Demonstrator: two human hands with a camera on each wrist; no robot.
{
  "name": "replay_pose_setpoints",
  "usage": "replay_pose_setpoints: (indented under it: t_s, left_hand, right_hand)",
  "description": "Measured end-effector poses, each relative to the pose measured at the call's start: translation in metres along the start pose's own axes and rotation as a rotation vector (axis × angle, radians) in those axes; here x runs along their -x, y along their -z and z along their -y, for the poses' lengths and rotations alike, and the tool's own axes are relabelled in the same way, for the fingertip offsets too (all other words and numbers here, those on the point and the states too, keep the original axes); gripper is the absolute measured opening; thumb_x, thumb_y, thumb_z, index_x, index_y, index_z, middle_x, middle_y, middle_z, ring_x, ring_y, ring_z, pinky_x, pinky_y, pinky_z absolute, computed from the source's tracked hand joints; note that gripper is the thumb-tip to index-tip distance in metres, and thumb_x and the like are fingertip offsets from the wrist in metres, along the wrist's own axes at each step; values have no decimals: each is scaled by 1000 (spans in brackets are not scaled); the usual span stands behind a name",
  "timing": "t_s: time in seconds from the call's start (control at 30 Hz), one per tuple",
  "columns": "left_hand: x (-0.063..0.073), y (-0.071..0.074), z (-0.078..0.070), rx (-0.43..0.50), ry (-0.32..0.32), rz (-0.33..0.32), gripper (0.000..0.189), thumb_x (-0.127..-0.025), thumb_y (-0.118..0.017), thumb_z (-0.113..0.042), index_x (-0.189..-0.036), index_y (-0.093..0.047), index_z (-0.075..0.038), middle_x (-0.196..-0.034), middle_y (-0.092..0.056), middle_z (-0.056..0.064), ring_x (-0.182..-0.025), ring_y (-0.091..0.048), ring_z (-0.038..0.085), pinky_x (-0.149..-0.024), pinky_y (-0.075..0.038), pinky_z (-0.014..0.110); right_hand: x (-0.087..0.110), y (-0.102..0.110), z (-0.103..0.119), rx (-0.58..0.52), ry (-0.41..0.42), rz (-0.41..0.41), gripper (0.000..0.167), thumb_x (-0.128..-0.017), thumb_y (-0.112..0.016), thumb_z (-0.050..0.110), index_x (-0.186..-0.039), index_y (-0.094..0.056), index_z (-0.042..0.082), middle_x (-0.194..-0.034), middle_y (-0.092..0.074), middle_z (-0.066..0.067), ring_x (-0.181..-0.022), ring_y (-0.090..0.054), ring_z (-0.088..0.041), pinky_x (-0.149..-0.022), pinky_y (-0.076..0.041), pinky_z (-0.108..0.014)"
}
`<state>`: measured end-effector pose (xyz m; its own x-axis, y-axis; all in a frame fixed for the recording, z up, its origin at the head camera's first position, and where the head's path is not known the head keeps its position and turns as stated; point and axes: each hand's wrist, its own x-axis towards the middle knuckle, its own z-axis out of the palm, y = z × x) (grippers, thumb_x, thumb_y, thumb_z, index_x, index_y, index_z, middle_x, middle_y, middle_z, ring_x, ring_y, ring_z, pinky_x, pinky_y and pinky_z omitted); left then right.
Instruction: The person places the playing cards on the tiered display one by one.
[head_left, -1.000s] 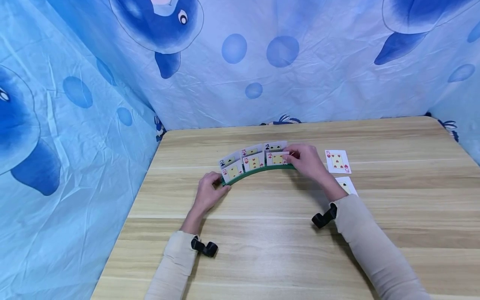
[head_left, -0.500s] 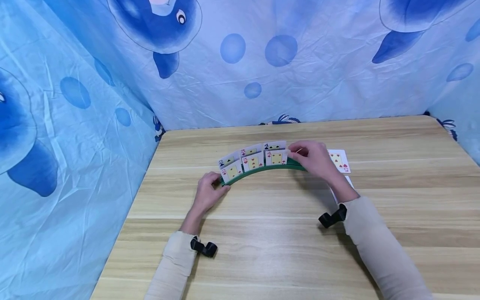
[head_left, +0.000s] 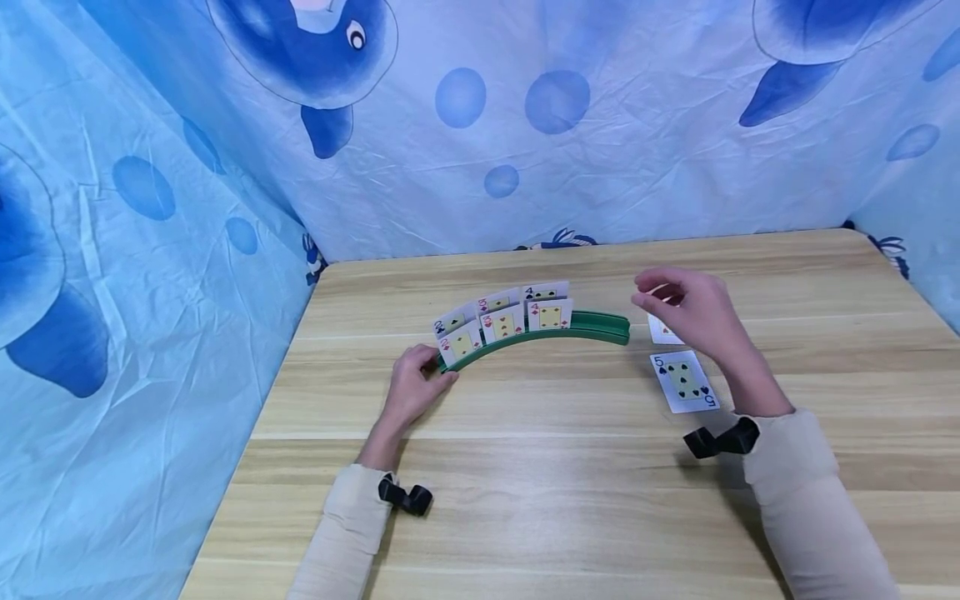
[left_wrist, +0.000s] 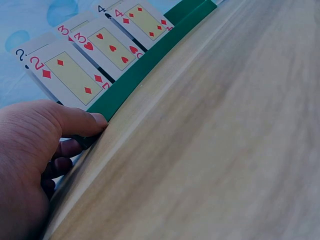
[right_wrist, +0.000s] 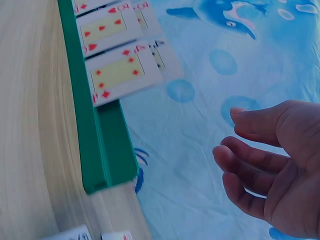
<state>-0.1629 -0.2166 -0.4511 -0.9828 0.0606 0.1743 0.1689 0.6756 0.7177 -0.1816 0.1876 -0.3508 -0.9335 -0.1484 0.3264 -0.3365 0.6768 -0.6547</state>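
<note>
A curved green card holder [head_left: 602, 327] stands on the table, its right end bare. Upright in its front row are the two of diamonds [left_wrist: 70, 77], the three of hearts [left_wrist: 111, 47] and the four of diamonds [head_left: 550, 315]. Behind them a second row peeks out, with a four of spades [head_left: 546, 290] at its right. My left hand [head_left: 412, 385] grips the holder's left end, thumb on the front face. Off to the right, my right hand [head_left: 693, 310] holds nothing, fingers loosely bent, over a partly hidden red-suited card [head_left: 663, 332].
A five of spades [head_left: 684, 382] lies face up on the wooden table [head_left: 540, 500], just nearer than the red card. Blue whale-print cloth [head_left: 495, 125] rises behind the table and along its left side.
My right hand has let go of the four of diamonds and moved right, away from the holder. The five of spades has come into full view. My left hand keeps its grip.
</note>
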Motion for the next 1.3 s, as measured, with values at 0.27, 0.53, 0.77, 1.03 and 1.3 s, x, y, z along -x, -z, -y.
replay_pose_setpoints:
  t_s: [0.27, 0.53, 0.77, 1.03, 1.3]
  left_hand:
    - [0, 0, 1, 4, -4, -5, 36, -77, -82, -10, -109, -72, 1, -102, -71, 17, -92, -58, 27, -81, -44, 32]
    - [0, 0, 1, -1, -6, -8, 36, -77, -83, -11, -109, -72, 1, -101, -71, 16, -92, -58, 28, -81, -45, 32]
    - [-1, 0, 1, 9, -1, -5, 36, -77, -83, -10, -110, -72, 1, -102, -71, 16, -92, -58, 28, -81, -44, 32]
    - [-1, 0, 0, 19, 1, -6, 37, -77, -83, -10, -111, -72, 1, -105, -72, 17, -94, -58, 28, -82, -45, 33]
    - [-1, 0, 0, 19, -5, -6, 37, -77, -82, -10, -111, -72, 1, -105, -72, 17, -94, -58, 27, -81, -45, 32]
  right_hand:
    - [7, 21, -22, 29, -134, 21, 35, -94, -70, 27, -121, -69, 6, -114, -72, -20, -80, -58, 2, -65, -45, -11]
    - [13, 34, -51, 60, -166, 24, 40, -95, -67, 32, -124, -66, 4, -118, -69, -22, -83, -52, 9, -66, -42, -8]
    - [12, 35, -73, 56, -221, 78, 48, -94, -69, 31, -129, -60, -1, -126, -64, -27, -96, -62, -4, -72, -42, -12]
    - [3, 15, -94, 41, -282, 274, 69, -93, -71, 33, -144, -43, -4, -146, -42, -33, -130, -41, -51, -100, -38, -65]
    - [0, 1, -105, 67, -274, 333, 84, -85, -79, 32, -146, -36, -9, -150, -34, -37, -136, -34, -56, -110, -28, -69]
